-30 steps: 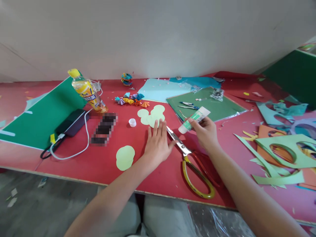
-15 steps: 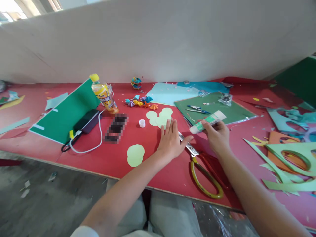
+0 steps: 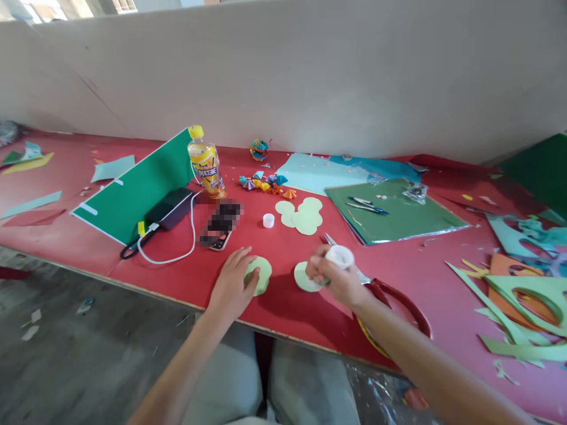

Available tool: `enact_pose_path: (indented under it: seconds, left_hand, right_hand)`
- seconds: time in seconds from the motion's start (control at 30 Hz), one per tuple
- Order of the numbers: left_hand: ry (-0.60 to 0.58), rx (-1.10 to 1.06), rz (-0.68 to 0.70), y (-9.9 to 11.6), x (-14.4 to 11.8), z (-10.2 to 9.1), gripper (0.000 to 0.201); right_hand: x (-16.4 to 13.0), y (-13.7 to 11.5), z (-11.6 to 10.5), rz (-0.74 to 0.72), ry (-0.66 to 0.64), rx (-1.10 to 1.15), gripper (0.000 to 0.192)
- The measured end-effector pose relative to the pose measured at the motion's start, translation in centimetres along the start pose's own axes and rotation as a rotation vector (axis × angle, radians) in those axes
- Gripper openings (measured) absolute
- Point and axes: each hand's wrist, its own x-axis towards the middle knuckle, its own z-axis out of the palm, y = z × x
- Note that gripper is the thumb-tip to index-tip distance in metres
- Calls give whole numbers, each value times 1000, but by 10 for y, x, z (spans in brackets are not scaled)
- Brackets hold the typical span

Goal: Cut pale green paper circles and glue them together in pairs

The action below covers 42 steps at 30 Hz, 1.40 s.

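The scissors (image 3: 376, 295) serve as the landmark: they lie on the red table (image 3: 283, 307) near its front edge, blades pointing away and to the left, handles toward the person.

Well to the left of the scissors, the left hand (image 3: 233, 283) lies palm down with its fingers laid loosely over a pale green disc (image 3: 259, 274), covering the disc's left part and pressing it flat rather than pinching it. The forearm runs up from the lower left, wrist low to the table.

Between that disc and the scissors lies a second disc (image 3: 303, 277), partly hidden by the right hand (image 3: 332, 277). That hand is closed around a glue tube (image 3: 340, 258), whose long axis points almost straight at the camera, so only its round white end shows (which end this is cannot be told). The tube stands just above the right edge of the second disc and just left of the scissor blades. The right hand is thus the nearer to the second disc, the left to the first; the two discs lie side by side, apart.

Beyond the scissors, farther back, lie a cluster of discs (image 3: 303, 215) and a small white cap (image 3: 268, 220) to its left.
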Motion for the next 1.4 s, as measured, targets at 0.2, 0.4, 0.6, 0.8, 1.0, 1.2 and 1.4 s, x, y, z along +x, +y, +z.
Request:
enact_pose_path:
  seconds: [0.2,0.4,0.6,0.8,1.0,1.2,1.4]
  left_hand:
    - [-23,115,-4,4,3,10,38]
    - [-27,192,30,6,1,13,39]
    - [5,201,38,6,0,14,38]
    - [14,199,53,6,0,14,38]
    - [32,191,52,6,0,14,36]
    - [24,178,26,6,1,14,36]
    - [42,156,34,5,1,14,37]
  right_hand:
    - [4,22,11,80,-165,-154,31]
    - [12,24,12,-33,-24,-226,29]
    - [9,24,13,54,-48,-270,26]
    - [14,18,20,-7,43,-304,23]
    - [21,17,29,3,37,-325,24]
    - [9,22,11,61,12,-207,25]
    - [0,21,7,-9,92,-209,25]
